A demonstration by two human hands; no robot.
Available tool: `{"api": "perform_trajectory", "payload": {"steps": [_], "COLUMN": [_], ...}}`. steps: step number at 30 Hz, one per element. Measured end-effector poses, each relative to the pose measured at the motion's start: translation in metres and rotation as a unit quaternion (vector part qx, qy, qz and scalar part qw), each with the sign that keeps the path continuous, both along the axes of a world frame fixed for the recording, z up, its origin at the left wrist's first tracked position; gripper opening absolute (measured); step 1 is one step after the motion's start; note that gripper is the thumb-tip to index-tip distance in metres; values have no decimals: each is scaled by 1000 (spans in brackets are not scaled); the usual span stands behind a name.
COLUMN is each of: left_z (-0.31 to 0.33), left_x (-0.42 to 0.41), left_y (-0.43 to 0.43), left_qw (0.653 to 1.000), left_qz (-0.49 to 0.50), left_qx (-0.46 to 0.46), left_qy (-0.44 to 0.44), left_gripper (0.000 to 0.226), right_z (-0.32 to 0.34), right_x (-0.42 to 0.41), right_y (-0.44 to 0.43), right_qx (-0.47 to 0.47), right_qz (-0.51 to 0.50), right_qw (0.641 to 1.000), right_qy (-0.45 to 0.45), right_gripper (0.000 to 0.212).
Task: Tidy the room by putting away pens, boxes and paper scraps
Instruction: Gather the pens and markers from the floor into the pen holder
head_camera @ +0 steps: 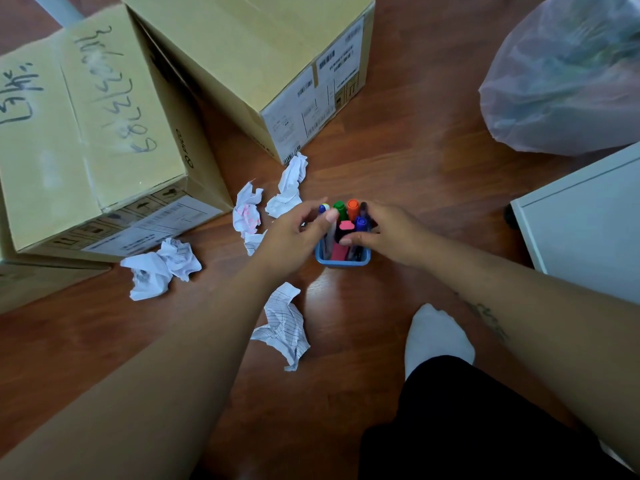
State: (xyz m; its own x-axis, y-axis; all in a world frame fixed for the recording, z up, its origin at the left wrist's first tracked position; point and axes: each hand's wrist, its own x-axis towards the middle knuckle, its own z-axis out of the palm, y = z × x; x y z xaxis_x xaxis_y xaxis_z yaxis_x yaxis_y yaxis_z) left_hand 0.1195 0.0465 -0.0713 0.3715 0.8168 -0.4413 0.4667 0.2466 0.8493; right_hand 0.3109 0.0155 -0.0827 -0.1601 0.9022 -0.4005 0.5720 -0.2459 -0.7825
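A small blue pen holder [343,260] stands on the wooden floor, filled with several markers: green [340,209], orange [353,208], purple [361,224], pink [346,227]. My left hand [294,233] curls around the holder's left side, thumb touching a white-and-blue pen [324,209]. My right hand [391,233] grips the right side, fingers on a dark pen [364,211]. Crumpled paper scraps lie around: one [159,268] at left, one [246,214] with pink marks, one [289,188] behind, a lined one [285,323] in front. Two cardboard boxes [93,133] [263,64] stand behind.
A translucent filled plastic bag [568,74] sits at the upper right. A white cabinet [585,220] on a black wheel stands at the right. My foot in a white sock [436,337] and dark-trousered leg rest on the floor below the holder.
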Motion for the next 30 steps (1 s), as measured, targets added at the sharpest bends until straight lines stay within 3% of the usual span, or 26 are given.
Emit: {"api": "perform_trajectory", "payload": {"steps": [2, 8, 12, 14, 18, 20, 23, 30], "left_z": [0, -1, 0, -3, -9, -14, -17, -24], "left_x": [0, 5, 3, -3, -18, -23, -26, -21], "left_y": [-1, 1, -3, -6, -9, -5, -1, 5], "left_qw": [999, 996, 998, 997, 993, 989, 982, 983], "left_qz": [-27, -42, -50, -67, -104, -132, -167, -168], "left_qx": [23, 74, 32, -6, -53, -60, -69, -9], "left_qy": [7, 25, 30, 27, 8, 24, 61, 76], "left_gripper": [39, 18, 40, 59, 83, 97, 103, 82], "right_z": [-1, -3, 1, -1, -1, 0, -2, -12], "right_x": [2, 4, 1, 2, 7, 11, 16, 15], "right_y": [-1, -1, -3, -8, -19, -20, -23, -27], "right_qx": [-26, -56, -63, -73, -71, -77, -88, -65], "right_qz": [13, -3, 3, 4, -8, -12, 12, -7], "right_qw": [1000, 998, 998, 997, 997, 997, 996, 998], "right_qy": [5, 10, 6, 3, -12, -5, -20, 7], "right_gripper": [43, 37, 43, 53, 100, 112, 108, 88]}}
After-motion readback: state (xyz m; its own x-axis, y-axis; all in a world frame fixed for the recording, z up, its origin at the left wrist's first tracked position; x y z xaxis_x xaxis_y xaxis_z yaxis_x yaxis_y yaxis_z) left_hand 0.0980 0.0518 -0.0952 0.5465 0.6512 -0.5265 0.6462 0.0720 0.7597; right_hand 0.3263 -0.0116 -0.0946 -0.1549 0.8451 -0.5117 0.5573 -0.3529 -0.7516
